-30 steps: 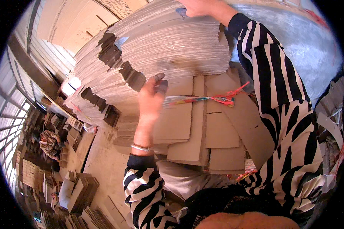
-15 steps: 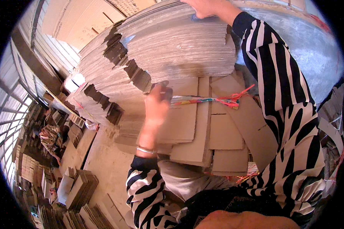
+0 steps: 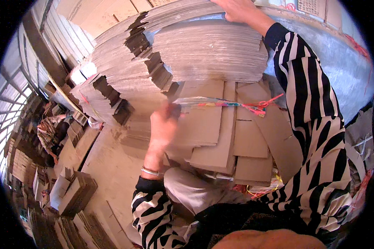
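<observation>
At the top edge of the view, my right hand (image 3: pixel 242 11) grips the rim of the upper cardboard sheets (image 3: pixel 183 11); its fingertips are cut off. Below them a bluish gap parts these sheets from a thick stack of flat cardboard (image 3: pixel 212 52). My left hand (image 3: pixel 163 126) is blurred in front of the stack, its fingertips dark. Beside those fingertips starts a multicoloured plastic strip (image 3: pixel 214 103) with a red string end (image 3: pixel 259 108). The strip crosses over flat cardboard pieces (image 3: pixel 199 124); whether the left hand holds it cannot be made out.
Torn, ragged stack edges (image 3: pixel 149 62) jut out at the left. A blue-grey sheet-like surface (image 3: pixel 328 62) lies to the right. Cardboard bundles (image 3: pixel 77 195) stand on the floor (image 3: pixel 106 162) at lower left. Another person (image 3: pixel 50 133) crouches at far left among stacks.
My left hand has moved down and slightly left. The bluish gap under the upper sheets shows wider. The whole view has shifted, and the person at far left has changed posture.
</observation>
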{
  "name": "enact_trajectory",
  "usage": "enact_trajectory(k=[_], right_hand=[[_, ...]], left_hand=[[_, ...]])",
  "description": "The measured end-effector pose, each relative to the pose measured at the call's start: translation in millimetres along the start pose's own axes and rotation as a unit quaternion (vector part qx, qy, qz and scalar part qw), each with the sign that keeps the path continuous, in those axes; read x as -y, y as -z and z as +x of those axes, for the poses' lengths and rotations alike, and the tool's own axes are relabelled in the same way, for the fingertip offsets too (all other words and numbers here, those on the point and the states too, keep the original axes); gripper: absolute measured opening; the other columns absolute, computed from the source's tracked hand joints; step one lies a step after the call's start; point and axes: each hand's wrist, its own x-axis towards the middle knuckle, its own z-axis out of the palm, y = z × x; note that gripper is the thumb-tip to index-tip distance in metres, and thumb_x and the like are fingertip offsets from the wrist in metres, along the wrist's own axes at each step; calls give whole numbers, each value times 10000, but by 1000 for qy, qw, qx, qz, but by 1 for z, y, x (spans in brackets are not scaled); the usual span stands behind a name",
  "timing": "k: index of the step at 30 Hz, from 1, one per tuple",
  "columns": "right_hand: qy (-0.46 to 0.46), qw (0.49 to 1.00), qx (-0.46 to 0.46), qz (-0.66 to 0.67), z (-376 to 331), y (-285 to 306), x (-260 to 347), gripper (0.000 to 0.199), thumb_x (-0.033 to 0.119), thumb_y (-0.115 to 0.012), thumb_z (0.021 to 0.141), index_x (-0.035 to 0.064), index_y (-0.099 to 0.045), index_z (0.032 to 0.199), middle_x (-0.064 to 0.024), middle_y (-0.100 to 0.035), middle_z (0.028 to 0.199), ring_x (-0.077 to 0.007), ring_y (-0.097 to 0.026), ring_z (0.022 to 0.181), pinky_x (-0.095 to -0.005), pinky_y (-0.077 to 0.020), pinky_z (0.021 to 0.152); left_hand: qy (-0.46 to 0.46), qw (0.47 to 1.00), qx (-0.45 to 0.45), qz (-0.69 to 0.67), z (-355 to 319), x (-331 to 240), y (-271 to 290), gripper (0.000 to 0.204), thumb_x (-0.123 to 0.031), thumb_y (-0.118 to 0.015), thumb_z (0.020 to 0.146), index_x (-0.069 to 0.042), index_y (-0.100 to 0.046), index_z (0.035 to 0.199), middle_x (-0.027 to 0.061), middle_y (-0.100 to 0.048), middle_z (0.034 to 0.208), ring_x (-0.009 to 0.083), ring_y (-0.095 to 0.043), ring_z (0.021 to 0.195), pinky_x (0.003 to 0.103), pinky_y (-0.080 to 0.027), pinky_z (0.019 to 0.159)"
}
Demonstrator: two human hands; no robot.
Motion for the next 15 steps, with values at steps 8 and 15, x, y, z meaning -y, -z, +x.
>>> enact_trajectory(k=[8, 15], right_hand=[[-8, 999, -44, -4, 67, 74, 109, 175, 84, -661, 643, 36, -620, 806, -180, -592, 801, -343, -555, 797, -445, -379, 764], [70, 973, -105, 192, 116, 140, 213, 327, 121, -710, 683, -1, -605, 967, -163, -607, 830, -289, -585, 730, -414, -450, 638]], left_hand=[[-26, 995, -51, -85, -38, 40, 90, 334, 6, -474, 946, 12, -529, 1276, 91, -655, 1019, 135, -639, 835, 252, -496, 749], [-1, 960, -199, -199, -85, 74, 173, 304, -177, -475, 968, -24, -588, 1205, 87, -674, 1058, 166, -664, 883, 279, -487, 737]])
